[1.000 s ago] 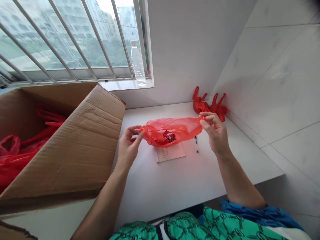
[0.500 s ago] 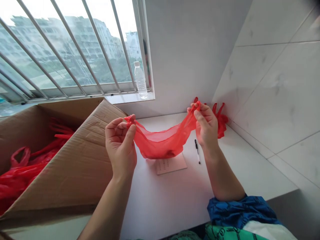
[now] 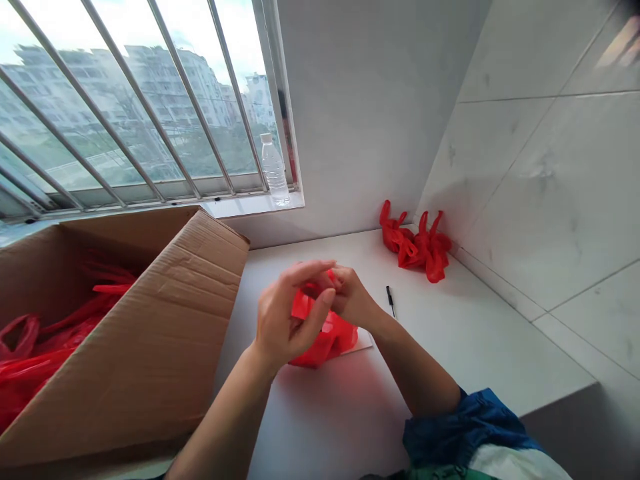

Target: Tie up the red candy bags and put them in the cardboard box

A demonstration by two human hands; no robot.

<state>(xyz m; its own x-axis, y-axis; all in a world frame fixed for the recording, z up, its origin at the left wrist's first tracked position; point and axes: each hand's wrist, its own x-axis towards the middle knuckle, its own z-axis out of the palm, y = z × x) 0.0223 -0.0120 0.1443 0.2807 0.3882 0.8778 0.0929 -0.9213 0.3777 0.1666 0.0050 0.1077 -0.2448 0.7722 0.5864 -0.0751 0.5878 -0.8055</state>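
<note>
Right, status: both your hands meet over the middle of the desk [image 3: 450, 347], touching. Your left hand [image 3: 287, 320] pinches the top of the red bag [image 3: 327, 340] between thumb and curled fingers; your right hand [image 3: 350, 297] is closed around the same bunched film from the other side. The bag sits under them, its base on or just above a paper slip [image 3: 364, 341]. By my read, gathering is done: the handles are drawn together at the mouth. Whether a knot has formed I can't tell, since your fingers hide it, so count the closure as open work. Bag is crumpled into a lump; its long axis runs roughly vertical, mouth and handles up at your fingers, belly down. A pen [image 3: 390, 301] lies just right of your right hand. Knotted red bags [image 3: 417, 243] sit at the far right corner. The cardboard box [image 3: 150, 347] at the left edge holds more loose bags [image 3: 30, 360]. A water bottle [image 3: 275, 170] stands on the sill.
</note>
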